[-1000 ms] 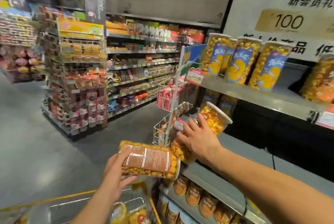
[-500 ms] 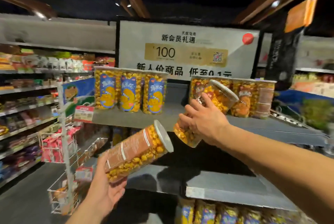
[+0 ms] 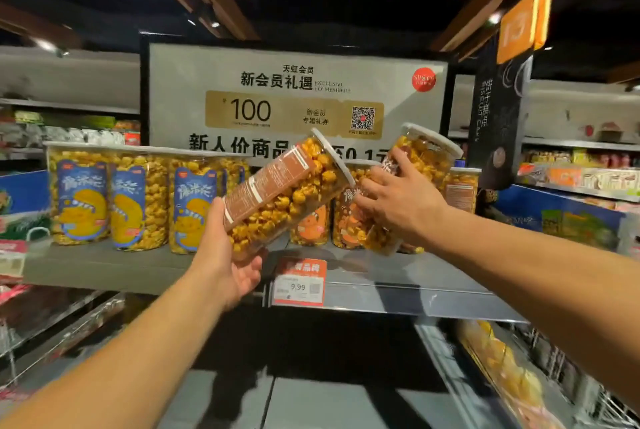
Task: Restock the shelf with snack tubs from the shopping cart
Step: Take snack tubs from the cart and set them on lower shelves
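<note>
My left hand [image 3: 225,262] grips a clear popcorn tub with a brown label [image 3: 287,193], tilted with its white lid up and to the right, in front of the grey top shelf [image 3: 104,267]. My right hand [image 3: 398,203] holds a second brown-label tub [image 3: 424,154], also tilted, with its base low over the shelf's right half. Behind it stand several brown and orange labelled tubs [image 3: 311,227]. Three blue-label popcorn tubs [image 3: 130,200] stand upright on the shelf's left half. The shopping cart is out of view.
A red price tag reading 9.99 [image 3: 300,281] hangs on the shelf's front edge. A large white sign with "100" [image 3: 294,99] stands behind the shelf. A lower grey shelf [image 3: 311,401] sits below. More popcorn tubs [image 3: 498,366] lie lower right. Other aisles flank both sides.
The view has swung from the aisle and cart to face the top shelf. Both hands have risen with their tubs and moved closer to the shelf; the left tub now overlaps the sign.
</note>
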Available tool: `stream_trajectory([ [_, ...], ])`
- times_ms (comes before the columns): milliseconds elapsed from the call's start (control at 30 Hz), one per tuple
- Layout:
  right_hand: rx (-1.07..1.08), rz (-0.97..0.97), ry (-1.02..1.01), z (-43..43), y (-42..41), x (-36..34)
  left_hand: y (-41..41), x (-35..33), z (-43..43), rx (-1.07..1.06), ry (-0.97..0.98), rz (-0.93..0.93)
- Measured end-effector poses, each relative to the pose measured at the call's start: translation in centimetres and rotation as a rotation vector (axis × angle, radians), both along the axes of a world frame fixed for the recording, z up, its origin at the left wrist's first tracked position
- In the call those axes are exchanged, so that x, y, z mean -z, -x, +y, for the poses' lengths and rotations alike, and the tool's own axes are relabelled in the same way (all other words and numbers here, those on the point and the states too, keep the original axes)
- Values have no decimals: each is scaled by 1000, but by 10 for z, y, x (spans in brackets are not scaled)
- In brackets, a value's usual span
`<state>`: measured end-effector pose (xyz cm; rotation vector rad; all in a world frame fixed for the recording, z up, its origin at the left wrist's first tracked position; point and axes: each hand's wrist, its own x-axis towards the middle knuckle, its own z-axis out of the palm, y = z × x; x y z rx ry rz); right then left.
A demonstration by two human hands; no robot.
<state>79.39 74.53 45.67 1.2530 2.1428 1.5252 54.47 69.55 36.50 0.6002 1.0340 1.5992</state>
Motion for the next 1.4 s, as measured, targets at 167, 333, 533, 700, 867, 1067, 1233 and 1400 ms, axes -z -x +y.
stream_trajectory([
  [167,35,-117,28,48,-1,20,-11,-15,37,-133,13,51],
  [333,50,-232,54,73,16,39,-11,-11,66,-140,15,50],
  [533,80,-278,35,89,25,50,-13,-14,93,-91,-30,32],
  [700,79,-321,19,95,21,56,-18,-7,103,-130,-54,-4],
  [867,55,-317,55,92,18,59,-21,-1,110,-105,-16,-65],
  [1067,-84,-22,266,74,24,53,-26,6,111,-30,10,-65],
  [1233,-353,1300,629,57,60,40,-25,5,107,43,-2,-46],
  [1400,-453,2168,983,69,104,38,-22,-4,97,208,14,-4],
])
